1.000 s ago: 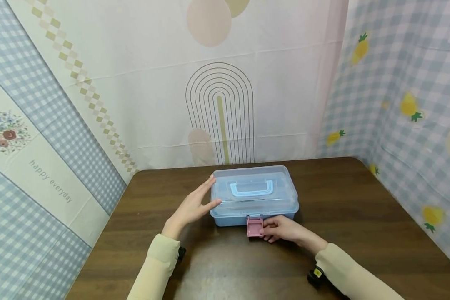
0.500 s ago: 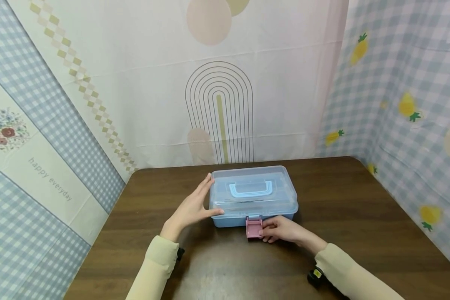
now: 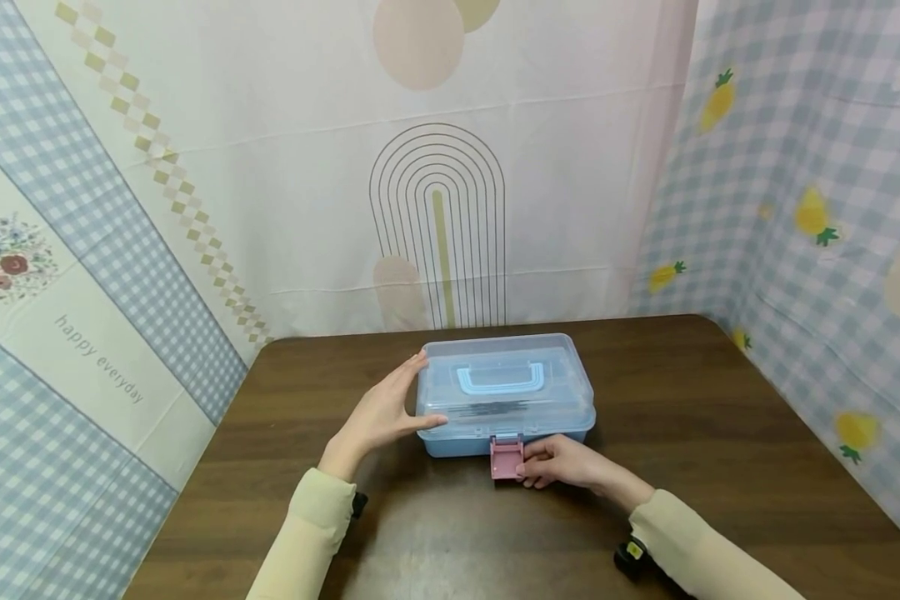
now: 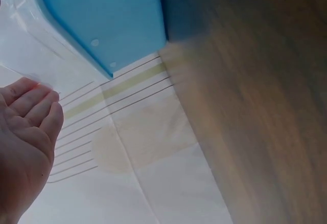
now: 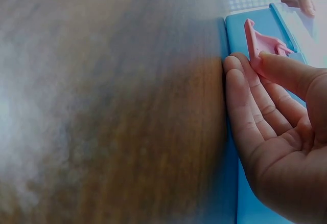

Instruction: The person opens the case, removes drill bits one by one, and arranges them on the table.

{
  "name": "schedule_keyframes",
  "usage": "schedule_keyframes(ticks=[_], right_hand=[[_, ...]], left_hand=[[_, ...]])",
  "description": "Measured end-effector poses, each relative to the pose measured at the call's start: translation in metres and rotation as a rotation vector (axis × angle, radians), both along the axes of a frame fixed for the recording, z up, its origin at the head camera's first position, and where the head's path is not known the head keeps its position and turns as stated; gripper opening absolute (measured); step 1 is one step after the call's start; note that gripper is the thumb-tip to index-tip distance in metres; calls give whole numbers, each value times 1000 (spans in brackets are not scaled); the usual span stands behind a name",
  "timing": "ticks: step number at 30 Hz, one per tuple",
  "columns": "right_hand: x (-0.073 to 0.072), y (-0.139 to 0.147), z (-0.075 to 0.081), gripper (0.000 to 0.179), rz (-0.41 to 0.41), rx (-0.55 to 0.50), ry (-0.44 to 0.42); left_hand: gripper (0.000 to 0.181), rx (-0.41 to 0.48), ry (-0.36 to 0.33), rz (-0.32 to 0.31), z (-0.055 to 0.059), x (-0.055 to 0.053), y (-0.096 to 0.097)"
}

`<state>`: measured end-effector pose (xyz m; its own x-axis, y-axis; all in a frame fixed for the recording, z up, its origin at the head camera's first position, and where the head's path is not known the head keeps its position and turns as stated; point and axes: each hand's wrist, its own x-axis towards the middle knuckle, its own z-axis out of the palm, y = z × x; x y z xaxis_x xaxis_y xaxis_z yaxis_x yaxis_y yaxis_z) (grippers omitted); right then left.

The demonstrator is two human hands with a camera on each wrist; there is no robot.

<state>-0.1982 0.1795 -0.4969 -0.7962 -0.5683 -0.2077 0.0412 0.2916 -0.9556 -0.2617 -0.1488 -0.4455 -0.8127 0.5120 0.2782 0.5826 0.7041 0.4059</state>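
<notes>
A blue storage box point(image 3: 461, 447) with a clear lid point(image 3: 438, 387) sits on the table, a light blue handle point(image 3: 501, 380) folded on top. From its front hangs a pink latch point(image 3: 507, 460), swung outward. My right hand point(image 3: 566, 461) pinches the latch's right side; the right wrist view shows the thumb on the latch point(image 5: 263, 44) and the fingers behind it, against the box front. My left hand point(image 3: 378, 415) is at the lid's left end, fingers extended along the side edge and thumb stretched over the front left corner. In the left wrist view the fingertips point(image 4: 48, 93) are right by the lid.
The brown wooden table point(image 3: 450, 533) carries the box near its back edge. Behind it hangs a white printed cloth point(image 3: 307, 208), with checked cloths point(image 3: 795, 333) at the sides. A black wrist camera point(image 3: 632, 557) is on the right wrist.
My left thumb has moved down toward the lid's front edge, and the left fingers have shifted slightly along the side. My right hand keeps its pinch on the latch, which stays swung out.
</notes>
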Motion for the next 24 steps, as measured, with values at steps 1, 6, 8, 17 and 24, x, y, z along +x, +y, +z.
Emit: schedule_keyframes(ticks=[1,6,8,17,24], right_hand=[[0,0,0,22,0,0,-1],[0,0,-1,22,5,0,2],[0,1,-1,22,7,-3,5],[-1,1,-2,22,8,-26,-14],[-1,2,-3,21,8,-32,-16]], left_hand=[[106,3,-2,4,1,0,0],[102,7,-5,36,6,-4,1],[101,16,-8,45,8,-5,1],[99,80,-73,79,19,-9,2],[96,94,-91,105,25,-12,5]])
